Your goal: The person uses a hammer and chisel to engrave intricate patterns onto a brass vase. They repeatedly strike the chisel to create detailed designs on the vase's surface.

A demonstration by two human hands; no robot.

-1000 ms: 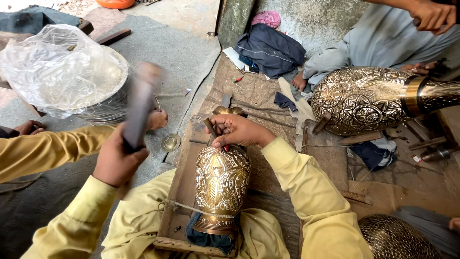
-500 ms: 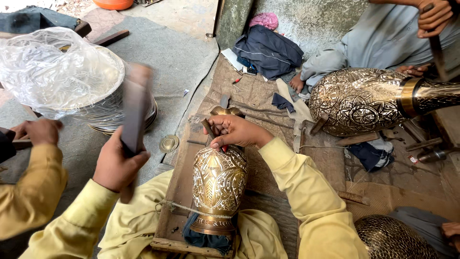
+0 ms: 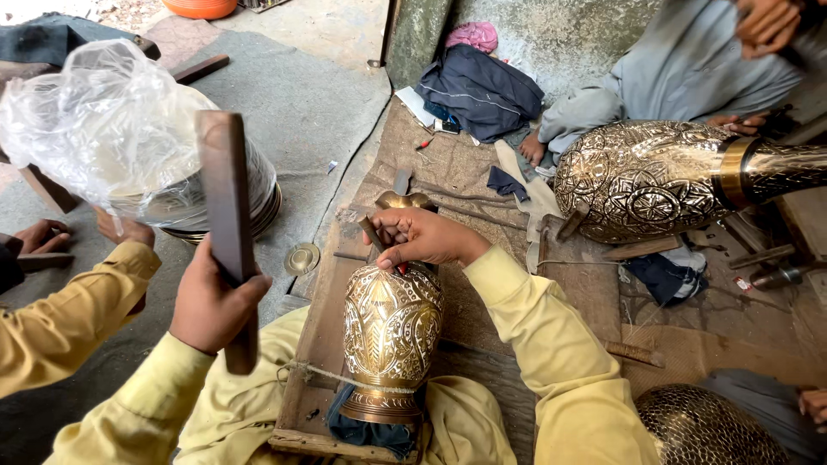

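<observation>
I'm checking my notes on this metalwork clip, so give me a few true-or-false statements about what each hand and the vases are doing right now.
1. The left hand grips a flat dark wooden bar, raised upright. True.
2. The right hand rests on the floor beside the small vase. False: it sits on top of the engraved brass vase, pinching a thin tool against it.
3. A cord runs across the lower part of that vase. True.
4. The large engraved vase at the right stands upright. False: it lies on its side.
5. The plastic-wrapped stack sits on the person's lap. False: it stands on the floor to the left.
</observation>
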